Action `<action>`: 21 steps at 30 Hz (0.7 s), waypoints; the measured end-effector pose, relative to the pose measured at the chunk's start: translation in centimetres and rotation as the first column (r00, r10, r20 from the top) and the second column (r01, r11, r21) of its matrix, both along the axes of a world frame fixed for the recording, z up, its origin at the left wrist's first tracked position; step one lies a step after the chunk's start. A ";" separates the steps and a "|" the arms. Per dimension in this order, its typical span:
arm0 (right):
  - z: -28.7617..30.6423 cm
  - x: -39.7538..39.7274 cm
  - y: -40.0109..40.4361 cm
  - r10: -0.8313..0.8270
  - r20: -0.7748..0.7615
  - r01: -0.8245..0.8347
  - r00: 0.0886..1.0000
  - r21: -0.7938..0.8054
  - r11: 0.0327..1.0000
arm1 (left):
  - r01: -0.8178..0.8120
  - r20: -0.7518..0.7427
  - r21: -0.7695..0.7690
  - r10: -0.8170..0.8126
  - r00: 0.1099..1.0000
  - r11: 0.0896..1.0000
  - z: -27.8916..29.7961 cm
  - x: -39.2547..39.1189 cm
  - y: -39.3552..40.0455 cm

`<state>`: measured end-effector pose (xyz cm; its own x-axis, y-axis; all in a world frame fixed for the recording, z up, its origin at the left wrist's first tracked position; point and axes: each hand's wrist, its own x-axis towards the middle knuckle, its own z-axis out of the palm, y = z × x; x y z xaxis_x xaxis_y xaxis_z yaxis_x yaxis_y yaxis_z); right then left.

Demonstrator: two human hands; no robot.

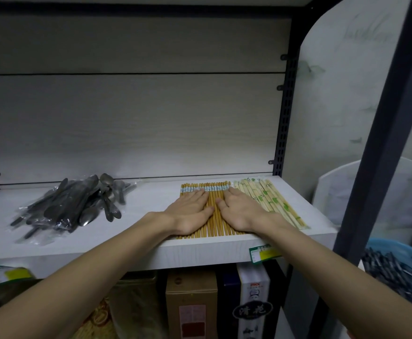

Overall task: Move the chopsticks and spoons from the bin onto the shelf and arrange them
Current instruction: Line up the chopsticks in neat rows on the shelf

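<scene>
— What are the hands doing?
— Left hand [192, 211] and right hand [242, 208] lie flat, fingers spread, gripping nothing, pressing the brown chopsticks [211, 223] into a row on the shelf [151, 253].
— What's left?
— Pale chopsticks [268, 199] look placed; the spoons [78, 204] sit heaped, and the bin [400, 267] still holds more.

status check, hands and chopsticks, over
Left hand and right hand flat on brown chopsticks, nothing gripped. Pale wrapped chopsticks alongside. Spoons piled left on shelf. Nothing in the way.

boxes [191, 304] stand below; price tags [261, 253].
</scene>
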<state>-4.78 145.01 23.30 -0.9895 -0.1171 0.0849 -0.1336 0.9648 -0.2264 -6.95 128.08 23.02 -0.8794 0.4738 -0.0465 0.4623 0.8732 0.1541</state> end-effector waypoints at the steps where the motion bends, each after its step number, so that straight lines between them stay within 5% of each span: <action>1: 0.1 0.0 0.0 0.009 0.004 -0.009 1.000 0.008 1.000 | 0.001 -0.004 0.000 -0.001 1.000 1.000 0.0 0.0 0.0; 7: 0.0 -0.1 -0.1 0.012 0.026 -0.013 1.000 0.018 1.000 | 0.021 -0.005 -0.014 -0.021 1.000 1.000 0.1 0.2 0.0; 12: 2.1 0.9 1.3 -0.028 -0.088 0.012 0.996 -0.175 0.984 | 0.028 -0.048 0.012 -0.027 0.998 1.000 1.0 0.7 0.0; 16: 3.0 0.2 6.2 -0.145 -0.139 0.138 0.980 -0.055 0.989 | 0.062 -0.101 0.058 -0.056 0.993 0.996 3.1 1.0 1.6; 21: 0.5 -0.2 8.9 -0.165 0.044 0.163 0.985 0.043 0.986 | 0.141 -0.038 -0.061 -0.144 0.989 0.988 2.1 1.7 5.2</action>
<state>-5.03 153.93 23.84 -0.9984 0.0445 0.0359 0.0369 0.9810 -0.1907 -5.28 133.29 25.12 -0.8048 0.5921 -0.0421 0.5877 0.8048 0.0831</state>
